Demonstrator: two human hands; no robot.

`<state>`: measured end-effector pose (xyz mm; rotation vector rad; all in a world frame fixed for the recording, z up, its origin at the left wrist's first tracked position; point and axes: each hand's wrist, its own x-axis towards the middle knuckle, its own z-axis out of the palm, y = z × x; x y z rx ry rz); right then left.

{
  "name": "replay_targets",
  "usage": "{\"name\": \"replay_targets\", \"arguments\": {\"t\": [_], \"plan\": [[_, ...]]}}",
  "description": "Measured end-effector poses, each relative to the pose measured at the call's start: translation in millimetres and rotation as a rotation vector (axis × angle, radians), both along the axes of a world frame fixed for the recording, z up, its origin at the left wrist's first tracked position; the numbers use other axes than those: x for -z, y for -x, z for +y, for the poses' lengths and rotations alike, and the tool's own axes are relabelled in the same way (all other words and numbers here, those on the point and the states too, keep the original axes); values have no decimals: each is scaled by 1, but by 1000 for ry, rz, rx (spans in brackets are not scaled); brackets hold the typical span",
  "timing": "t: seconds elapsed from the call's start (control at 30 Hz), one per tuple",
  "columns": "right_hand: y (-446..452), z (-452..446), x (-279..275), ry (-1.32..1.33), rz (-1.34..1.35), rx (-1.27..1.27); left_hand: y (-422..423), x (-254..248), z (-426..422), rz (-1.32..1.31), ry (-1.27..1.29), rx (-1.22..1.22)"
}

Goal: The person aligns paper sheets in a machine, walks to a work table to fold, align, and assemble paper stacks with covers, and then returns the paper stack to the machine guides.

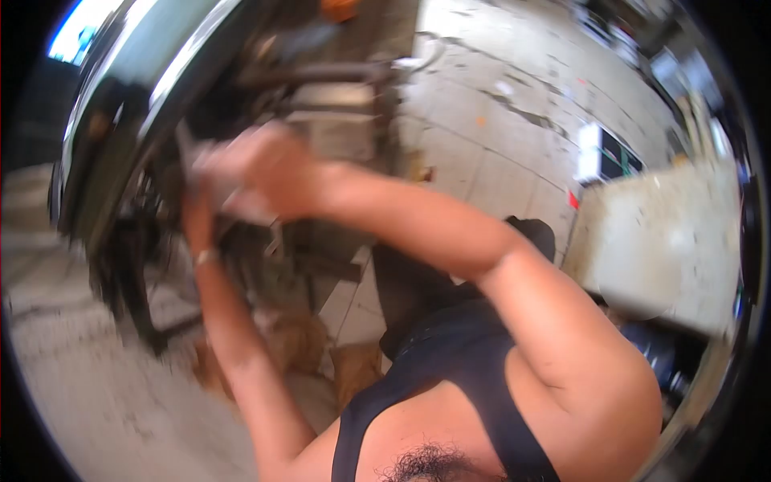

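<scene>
Two risks stand out where your curled right hand (269, 173) and your left hand (198, 215) come together beside the dark, glossy, curved-edged panel (112, 112). First, a slip: the thin, greyish, strip-like object (185, 140) lies at the fingers, just by the panel's inner edge, and it is too smeared to name. Your right fingers look folded in, but I cannot tell whether they close on that strip; your left fingers are partly lost behind the right hand and the blur, so their grip I cannot tell either. If neither hold is firm, the strip could skid against the panel or drop among the dark, angular framework (132, 277) below, and a sudden give could drive your knuckles into hard parts. Second, a snag: the narrow, pale band (206, 257) on your left wrist sits near that framework, where a projecting edge could catch it if you pull back carelessly. Your right forearm also slants across the view near the brownish, pipe-like crossbar (325, 75), so a hard jerk upward could knock against it. Anything dropped might end up by the tan, rounded, blurred shapes (293, 341) low on the left, where it would be awkward to spot.
</scene>
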<state>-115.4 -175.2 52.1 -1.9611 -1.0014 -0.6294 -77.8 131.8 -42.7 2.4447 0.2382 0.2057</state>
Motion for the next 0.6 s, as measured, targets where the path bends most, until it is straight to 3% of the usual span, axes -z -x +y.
{"name": "replay_targets", "arguments": {"t": [0.13, 0.17, 0.23, 0.3, 0.43, 0.47, 0.5, 0.57, 0.6], "plan": [[36, 12, -35, -84, -44, -220, 11, 1, 7, -108, 81, 60], [49, -1, -50, 31, -65, -157, 13, 2, 7, -128, 98, 60], [66, -24, -58, -81, -31, -199, 17, 3, 4, -147, 117, 66], [86, -67, -56, -174, -56, -197, 17, 11, -1, -165, 109, 98], [121, -142, -17, -71, 66, -202, 2, 36, -36, -275, -5, 345], [133, -163, 1, -80, 59, -176, 14, -8, -81, -128, 97, 262], [145, -190, 17, -25, 223, -198, 28, -55, -131, 13, 190, 167], [183, -254, 50, 52, 431, -35, 9, -64, -150, -83, -67, 136], [207, -282, 77, 31, 597, 95, 16, -83, -178, -147, -66, 86]]}}
